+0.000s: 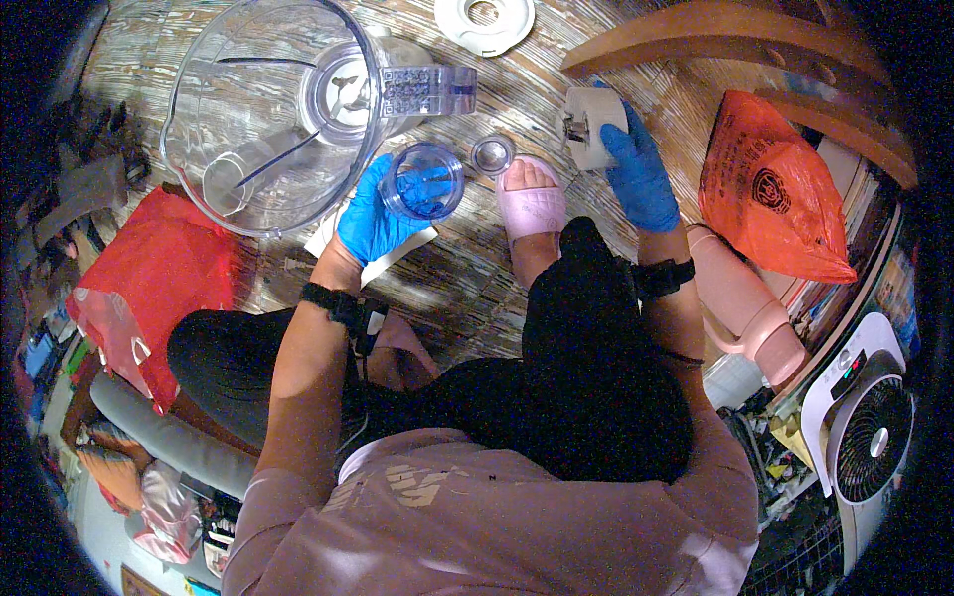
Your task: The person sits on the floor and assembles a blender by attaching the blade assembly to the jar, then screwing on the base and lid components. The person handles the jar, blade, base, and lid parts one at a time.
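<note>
My left hand [366,221], in a blue glove, is closed around a small clear plastic cup [459,189] with its round mouth facing up. In my right hand [641,169], also gloved in blue, is a white cylindrical blade base [586,134] with a metal piece sticking out of its left side. A large clear blender jug [179,124] with a handle stands left of my left hand, blades visible at its bottom. Between my hands, a small clear round cap [492,156] lies near my foot. A white paper-like sheet [400,255] shows partly under my left hand.
A white ring-shaped lid [509,38] rests on the floor at the top. Red bags [164,258] stand at left, and an orange-red plastic bag [770,189] at right. Beside it are a pink bottle [740,298], curved wooden furniture [715,35] and a white fan [873,437].
</note>
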The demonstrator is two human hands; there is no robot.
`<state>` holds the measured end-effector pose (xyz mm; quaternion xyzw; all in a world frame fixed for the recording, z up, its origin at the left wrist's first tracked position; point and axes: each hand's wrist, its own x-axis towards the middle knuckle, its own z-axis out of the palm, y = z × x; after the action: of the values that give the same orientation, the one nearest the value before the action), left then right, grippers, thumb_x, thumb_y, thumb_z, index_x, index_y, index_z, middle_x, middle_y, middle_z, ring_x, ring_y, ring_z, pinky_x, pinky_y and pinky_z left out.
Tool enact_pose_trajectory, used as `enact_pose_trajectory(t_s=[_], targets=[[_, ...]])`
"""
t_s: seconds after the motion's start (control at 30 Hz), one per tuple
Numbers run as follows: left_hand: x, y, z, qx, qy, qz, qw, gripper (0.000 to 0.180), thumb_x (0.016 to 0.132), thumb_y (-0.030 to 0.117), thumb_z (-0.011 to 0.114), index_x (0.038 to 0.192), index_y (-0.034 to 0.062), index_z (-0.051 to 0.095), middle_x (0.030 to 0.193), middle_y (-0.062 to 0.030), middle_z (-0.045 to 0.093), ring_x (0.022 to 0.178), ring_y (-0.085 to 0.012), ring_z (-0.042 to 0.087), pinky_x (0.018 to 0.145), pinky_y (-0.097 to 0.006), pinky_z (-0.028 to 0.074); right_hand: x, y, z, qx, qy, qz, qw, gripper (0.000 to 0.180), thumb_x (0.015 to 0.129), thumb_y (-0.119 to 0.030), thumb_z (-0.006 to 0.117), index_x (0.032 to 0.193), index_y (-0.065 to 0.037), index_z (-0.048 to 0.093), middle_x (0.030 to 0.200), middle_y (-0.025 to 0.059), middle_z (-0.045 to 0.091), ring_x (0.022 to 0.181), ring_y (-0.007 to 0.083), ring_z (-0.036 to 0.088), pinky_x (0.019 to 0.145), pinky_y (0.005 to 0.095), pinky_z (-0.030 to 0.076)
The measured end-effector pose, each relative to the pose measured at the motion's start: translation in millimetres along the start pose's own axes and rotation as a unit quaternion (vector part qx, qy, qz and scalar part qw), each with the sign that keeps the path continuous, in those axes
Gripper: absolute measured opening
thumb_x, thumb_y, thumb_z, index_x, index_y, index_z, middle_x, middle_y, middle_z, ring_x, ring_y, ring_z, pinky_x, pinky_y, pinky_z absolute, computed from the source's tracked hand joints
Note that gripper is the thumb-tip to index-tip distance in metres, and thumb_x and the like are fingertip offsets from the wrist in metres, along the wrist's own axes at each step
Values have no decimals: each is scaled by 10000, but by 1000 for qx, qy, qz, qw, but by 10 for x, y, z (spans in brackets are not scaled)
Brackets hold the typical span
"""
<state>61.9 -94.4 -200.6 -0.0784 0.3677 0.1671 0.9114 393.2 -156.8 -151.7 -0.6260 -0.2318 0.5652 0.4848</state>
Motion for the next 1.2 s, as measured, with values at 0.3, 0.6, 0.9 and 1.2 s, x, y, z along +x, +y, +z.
enact_pose_trajectory(t_s=[0.3,0.6,0.9,1.2], targets=[[-1,-12,-28,8,0,1,1000,637,973,494,447,1404,27,415,1386,-204,497,1217,-344,548,1012,-466,482,85,261,-190,184,-15,126,975,542,945,-276,595,1396,-30,424,1353,120,516,1235,257,505,1073,405,395],[42,-51,13,-3,-33,-12,999,641,988,485,424,1437,30,368,1408,-206,471,1276,-355,491,1066,-479,428,-28,223,-21,262,-1,191,946,552,953,-345,557,1391,-36,426,1354,130,512,1253,268,488,1080,418,390],[92,-89,71,0,-92,-21,996,601,1003,444,422,1431,26,367,1424,-199,454,1292,-336,476,1077,-495,411,54,430,-117,336,-20,221,915,452,959,-299,586,1350,-102,471,1315,111,538,1196,274,535,1010,417,472],[84,-104,167,-2,-113,-22,993,619,1005,457,415,1441,22,352,1410,-204,468,1279,-357,481,1077,-502,406,72,465,-93,369,-27,228,901,420,994,-308,525,1353,-95,474,1313,95,547,1204,232,527,1035,386,442]])
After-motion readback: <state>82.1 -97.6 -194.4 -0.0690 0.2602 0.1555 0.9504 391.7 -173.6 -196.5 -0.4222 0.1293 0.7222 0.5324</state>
